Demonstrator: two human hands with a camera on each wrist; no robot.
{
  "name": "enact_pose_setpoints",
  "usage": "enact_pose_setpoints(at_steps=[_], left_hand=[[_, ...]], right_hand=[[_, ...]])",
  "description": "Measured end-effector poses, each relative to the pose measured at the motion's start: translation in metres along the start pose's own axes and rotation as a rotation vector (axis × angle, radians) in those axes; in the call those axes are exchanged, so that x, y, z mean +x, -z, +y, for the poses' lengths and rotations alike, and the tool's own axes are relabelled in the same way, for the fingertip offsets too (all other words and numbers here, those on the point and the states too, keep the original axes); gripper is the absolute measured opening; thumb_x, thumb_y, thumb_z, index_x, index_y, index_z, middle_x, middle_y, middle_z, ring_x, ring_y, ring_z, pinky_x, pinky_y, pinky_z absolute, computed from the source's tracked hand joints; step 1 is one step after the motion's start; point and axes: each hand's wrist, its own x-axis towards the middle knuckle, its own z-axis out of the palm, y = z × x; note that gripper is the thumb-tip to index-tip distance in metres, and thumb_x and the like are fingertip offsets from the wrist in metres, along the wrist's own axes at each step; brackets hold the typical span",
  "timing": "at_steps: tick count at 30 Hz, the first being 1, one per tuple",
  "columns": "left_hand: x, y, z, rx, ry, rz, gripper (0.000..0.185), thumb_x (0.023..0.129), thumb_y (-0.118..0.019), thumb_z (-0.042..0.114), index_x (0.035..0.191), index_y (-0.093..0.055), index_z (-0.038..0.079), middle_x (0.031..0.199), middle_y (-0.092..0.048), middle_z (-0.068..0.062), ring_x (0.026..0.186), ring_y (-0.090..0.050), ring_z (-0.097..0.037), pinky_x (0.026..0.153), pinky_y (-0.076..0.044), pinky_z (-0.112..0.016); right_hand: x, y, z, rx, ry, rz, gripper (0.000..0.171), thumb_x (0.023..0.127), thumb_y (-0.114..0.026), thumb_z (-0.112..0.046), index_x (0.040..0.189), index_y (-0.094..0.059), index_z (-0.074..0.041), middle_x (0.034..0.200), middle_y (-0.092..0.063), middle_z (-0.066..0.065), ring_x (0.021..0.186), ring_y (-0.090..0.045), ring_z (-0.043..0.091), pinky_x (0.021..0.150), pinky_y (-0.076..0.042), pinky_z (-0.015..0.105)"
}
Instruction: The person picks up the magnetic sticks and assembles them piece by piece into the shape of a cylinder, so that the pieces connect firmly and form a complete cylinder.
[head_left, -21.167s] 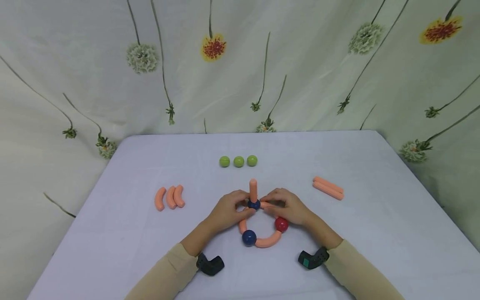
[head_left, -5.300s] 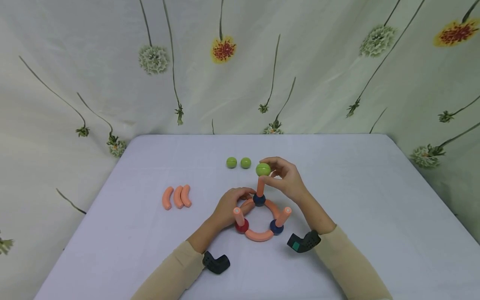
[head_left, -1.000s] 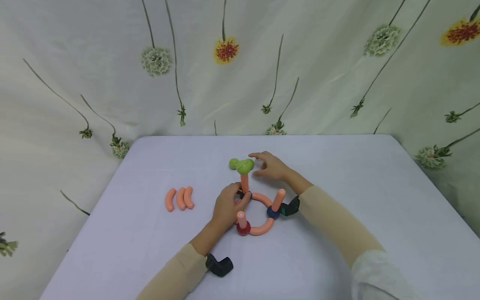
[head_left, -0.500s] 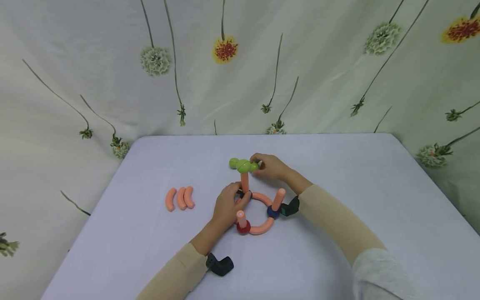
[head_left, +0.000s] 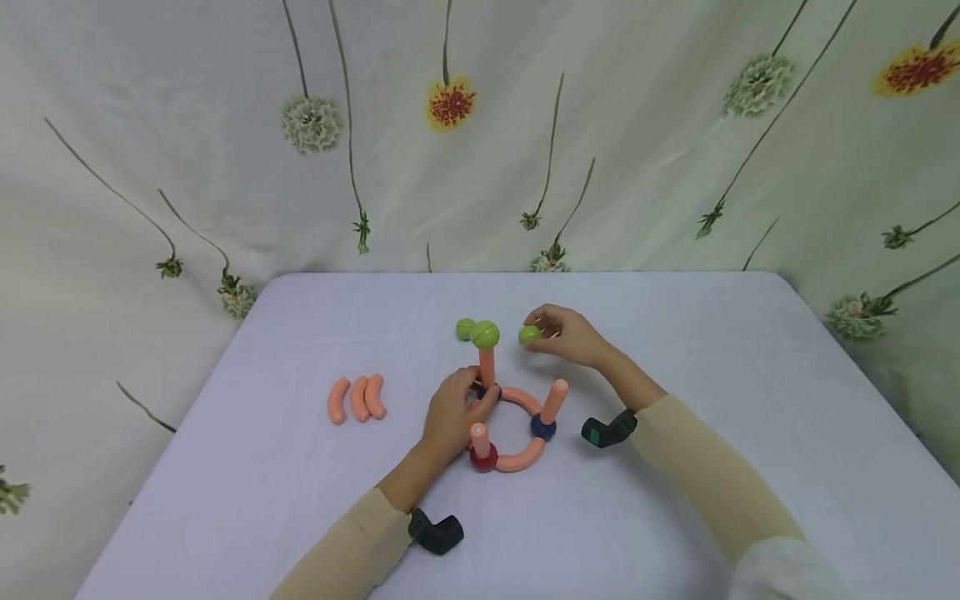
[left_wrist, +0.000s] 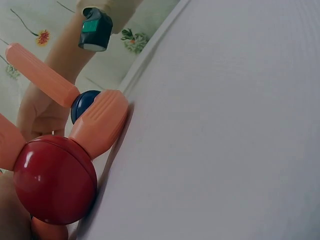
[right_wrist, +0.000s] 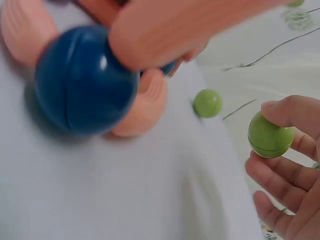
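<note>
A ring of curved orange pieces [head_left: 517,457] lies on the table, joined by a red ball [head_left: 483,457] and a blue ball [head_left: 542,427]. Three orange sticks stand up from it; the back stick [head_left: 487,367] carries a green ball [head_left: 486,334]. My left hand [head_left: 480,393] grips the ring at the foot of that stick and hides the joint there. Right of the capped stick and above the table, my right hand [head_left: 536,333] pinches another green ball [head_left: 529,335] [right_wrist: 270,135]. In the left wrist view the red ball [left_wrist: 55,182] is close up.
One loose green ball [head_left: 465,328] [right_wrist: 207,103] lies on the table behind the ring. Three curved orange pieces [head_left: 356,398] lie side by side to the left. The white table [head_left: 712,350] ends at a flowered curtain [head_left: 637,125] behind.
My right hand reached to the green balls behind the ring, pinched one and drew it back to the right. The left hand stayed on the ring.
</note>
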Motion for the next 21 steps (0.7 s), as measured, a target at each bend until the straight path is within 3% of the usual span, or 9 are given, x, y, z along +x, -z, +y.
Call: enact_pose_setpoints(at_steps=[7,12,21], left_hand=[[0.0,0.0,-0.002,0.002,0.012,-0.006,0.017,0.09,-0.067,0.02,0.098,-0.064,0.006,0.092,-0.065,-0.007,0.087,-0.06,-0.022,0.076,-0.049,-0.039],[-0.001,0.0,-0.002,-0.006,0.017,-0.012,0.018,0.089,-0.067,0.02,0.099,-0.064,0.006,0.093,-0.065,-0.007,0.088,-0.061,-0.022,0.076,-0.049,-0.04],[0.0,0.0,-0.001,-0.006,0.025,-0.014,0.018,0.09,-0.066,0.02,0.101,-0.065,0.005,0.095,-0.066,-0.007,0.089,-0.061,-0.022,0.076,-0.049,-0.04]], right_hand=[[-0.03,0.013,-0.013,0.206,-0.023,-0.005,0.033,0.088,-0.072,-0.011,0.116,-0.06,0.002,0.106,-0.067,0.014,0.093,-0.064,0.019,0.08,-0.051,0.03],[-0.051,0.023,-0.025,0.34,0.027,0.005,0.032,0.088,-0.069,-0.004,0.116,-0.058,0.006,0.1,-0.067,0.01,0.091,-0.065,0.018,0.08,-0.053,0.029],[-0.073,0.03,-0.028,0.446,0.254,-0.044,0.032,0.083,-0.069,0.004,0.109,-0.052,0.015,0.093,-0.066,0.0,0.087,-0.063,0.013,0.075,-0.052,0.026]])
